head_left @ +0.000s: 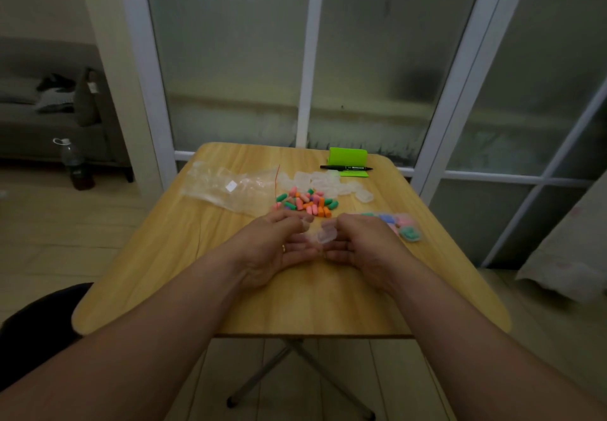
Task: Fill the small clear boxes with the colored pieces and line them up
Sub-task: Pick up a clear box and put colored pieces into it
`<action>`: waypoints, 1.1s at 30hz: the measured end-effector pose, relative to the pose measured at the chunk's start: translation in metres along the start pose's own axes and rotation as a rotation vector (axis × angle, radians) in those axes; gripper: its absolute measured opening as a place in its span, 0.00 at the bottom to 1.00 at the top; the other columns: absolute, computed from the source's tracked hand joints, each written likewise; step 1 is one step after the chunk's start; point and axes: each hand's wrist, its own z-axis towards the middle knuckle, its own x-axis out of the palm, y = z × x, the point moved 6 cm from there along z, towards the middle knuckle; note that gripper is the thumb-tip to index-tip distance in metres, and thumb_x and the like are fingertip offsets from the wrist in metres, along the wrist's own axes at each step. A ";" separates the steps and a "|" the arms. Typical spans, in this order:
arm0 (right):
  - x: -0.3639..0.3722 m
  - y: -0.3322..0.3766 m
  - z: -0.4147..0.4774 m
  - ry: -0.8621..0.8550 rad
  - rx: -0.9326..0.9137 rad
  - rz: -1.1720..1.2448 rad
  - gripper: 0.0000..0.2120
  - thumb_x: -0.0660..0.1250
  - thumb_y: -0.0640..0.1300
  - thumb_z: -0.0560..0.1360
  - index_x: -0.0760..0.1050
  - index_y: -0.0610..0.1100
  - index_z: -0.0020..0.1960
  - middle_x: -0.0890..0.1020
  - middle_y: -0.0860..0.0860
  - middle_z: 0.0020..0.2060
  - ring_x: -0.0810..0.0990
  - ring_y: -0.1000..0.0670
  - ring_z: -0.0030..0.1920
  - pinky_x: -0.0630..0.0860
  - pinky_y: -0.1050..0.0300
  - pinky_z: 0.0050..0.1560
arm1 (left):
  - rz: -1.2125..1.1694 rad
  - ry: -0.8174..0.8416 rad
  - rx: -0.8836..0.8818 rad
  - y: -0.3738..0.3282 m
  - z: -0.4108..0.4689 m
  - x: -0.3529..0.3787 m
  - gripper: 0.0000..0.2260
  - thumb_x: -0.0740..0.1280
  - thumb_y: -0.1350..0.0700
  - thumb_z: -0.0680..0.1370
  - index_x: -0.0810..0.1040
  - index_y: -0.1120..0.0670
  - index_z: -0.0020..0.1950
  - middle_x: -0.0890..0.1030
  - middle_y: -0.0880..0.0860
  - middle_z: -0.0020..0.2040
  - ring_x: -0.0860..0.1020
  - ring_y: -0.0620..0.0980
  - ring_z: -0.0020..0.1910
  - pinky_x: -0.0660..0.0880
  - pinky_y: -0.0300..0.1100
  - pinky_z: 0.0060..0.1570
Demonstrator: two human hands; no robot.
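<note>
Both hands meet mid-worktop (pixel 197 273). We hold one clear box (pixel 325 236) between them, just above the surface: left hand (pixel 285 245) fingers curled at its left edge, right hand (pixel 361 240) fingers curled round its right side. We can't tell what's inside the box. The pieces (pixel 303 202) sit in a loose pile just beyond the hands, with empty boxes (pixel 328 182) behind the pile. Filled boxes (pixel 402 225) are grouped just right of the right hand. A clear bag (pixel 226 187) lies left of the pile; pen (pixel 346 167) on a green pad (pixel 348 158) at the far edge.
</note>
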 end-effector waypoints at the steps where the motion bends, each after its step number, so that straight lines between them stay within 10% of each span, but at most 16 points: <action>1: -0.004 0.002 0.001 -0.039 -0.034 -0.069 0.10 0.66 0.41 0.82 0.84 0.41 0.56 0.88 0.41 0.48 0.87 0.45 0.44 0.84 0.51 0.45 | -0.028 -0.009 -0.014 0.002 0.000 0.001 0.16 0.67 0.63 0.82 0.76 0.61 0.70 0.78 0.63 0.53 0.83 0.56 0.46 0.85 0.48 0.51; 12: 0.002 0.026 -0.007 -0.026 -0.350 -0.585 0.10 0.69 0.41 0.82 0.87 0.50 0.57 0.86 0.55 0.49 0.83 0.55 0.47 0.79 0.61 0.43 | -0.126 0.178 -0.170 0.018 -0.016 0.015 0.14 0.59 0.74 0.79 0.76 0.67 0.63 0.82 0.66 0.55 0.84 0.55 0.47 0.84 0.44 0.48; 16: 0.017 0.021 -0.003 0.055 -0.357 -0.622 0.09 0.69 0.42 0.83 0.87 0.49 0.57 0.87 0.54 0.50 0.84 0.58 0.48 0.76 0.71 0.37 | -0.020 0.182 -0.178 0.024 -0.015 0.020 0.15 0.57 0.70 0.78 0.76 0.60 0.60 0.78 0.57 0.44 0.75 0.46 0.35 0.69 0.36 0.34; 22: 0.017 0.024 0.016 -0.093 -0.333 -0.457 0.10 0.67 0.49 0.83 0.85 0.48 0.49 0.87 0.50 0.43 0.83 0.49 0.43 0.79 0.48 0.47 | -0.156 -0.017 -0.205 0.017 -0.003 0.002 0.18 0.58 0.45 0.85 0.78 0.56 0.46 0.76 0.53 0.34 0.71 0.47 0.29 0.62 0.36 0.24; 33: 0.038 0.015 0.054 -0.515 -0.512 -1.104 0.08 0.66 0.52 0.80 0.73 0.49 0.53 0.80 0.48 0.47 0.80 0.44 0.46 0.71 0.51 0.38 | -0.267 -0.091 -0.186 0.011 0.000 -0.016 0.16 0.58 0.46 0.84 0.75 0.55 0.43 0.76 0.52 0.34 0.73 0.47 0.28 0.65 0.36 0.26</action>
